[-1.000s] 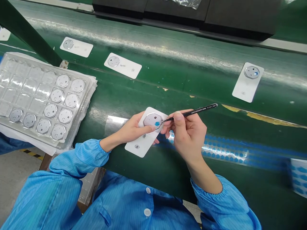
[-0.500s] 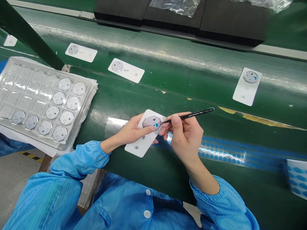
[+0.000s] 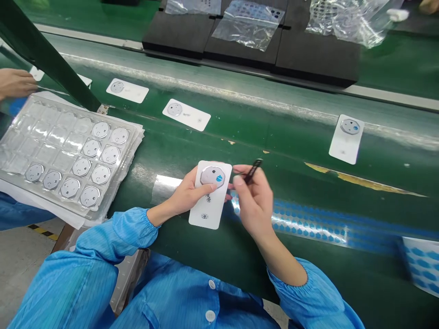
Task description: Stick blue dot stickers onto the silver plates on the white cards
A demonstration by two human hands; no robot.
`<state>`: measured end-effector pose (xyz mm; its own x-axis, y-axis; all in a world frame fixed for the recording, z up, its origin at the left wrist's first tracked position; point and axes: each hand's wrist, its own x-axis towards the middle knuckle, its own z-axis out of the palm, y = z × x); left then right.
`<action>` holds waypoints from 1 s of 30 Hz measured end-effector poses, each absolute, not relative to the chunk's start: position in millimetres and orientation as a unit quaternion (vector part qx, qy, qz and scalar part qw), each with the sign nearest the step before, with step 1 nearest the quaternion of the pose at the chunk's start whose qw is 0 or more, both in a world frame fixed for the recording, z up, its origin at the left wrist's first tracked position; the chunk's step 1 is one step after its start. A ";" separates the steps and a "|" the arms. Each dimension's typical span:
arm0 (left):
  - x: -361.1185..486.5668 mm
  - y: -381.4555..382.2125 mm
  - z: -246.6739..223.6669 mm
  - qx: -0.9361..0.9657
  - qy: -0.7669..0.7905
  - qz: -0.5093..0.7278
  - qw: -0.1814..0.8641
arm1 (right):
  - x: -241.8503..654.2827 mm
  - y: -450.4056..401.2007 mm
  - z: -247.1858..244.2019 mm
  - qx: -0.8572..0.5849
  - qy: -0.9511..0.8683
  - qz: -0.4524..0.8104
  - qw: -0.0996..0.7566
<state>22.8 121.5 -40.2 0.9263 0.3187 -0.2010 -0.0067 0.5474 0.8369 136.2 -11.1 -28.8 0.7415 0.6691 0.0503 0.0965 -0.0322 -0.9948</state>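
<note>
My left hand (image 3: 192, 194) grips a white rectangular plate (image 3: 211, 212) by its left side, the thumb lying on its face. Set in the plate's upper part is a silver octagonal disc (image 3: 207, 174) with small dark holes. A small blue sticker (image 3: 219, 178) sits on the right of that disc. Just right of the plate, my right hand (image 3: 255, 198) is closed around black tweezers (image 3: 253, 171), whose rear end points up and away. The tweezers' tips are hidden by the fingers. Under my hands a clear strip of blue stickers (image 3: 308, 221) runs across the green bench.
At left stands a clear compartment tray (image 3: 58, 146) with several silver discs. More white plates (image 3: 190, 119) lie beyond, one at right (image 3: 343, 146). Black foam blocks (image 3: 315, 59) carry plastic bags (image 3: 245, 27). A green post (image 3: 51, 59) rises at left, near another person's hand (image 3: 15, 83).
My right hand has drawn the tweezers back from the disc and tilted them upward. The plate is turned more upright, its blue sticker uncovered. Another person's hand has appeared at left.
</note>
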 end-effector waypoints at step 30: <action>13.4 133.5 -32.4 0.561 0.114 0.011 0.820 | 162.0 -15.1 -18.0 -0.654 -0.345 0.385 0.553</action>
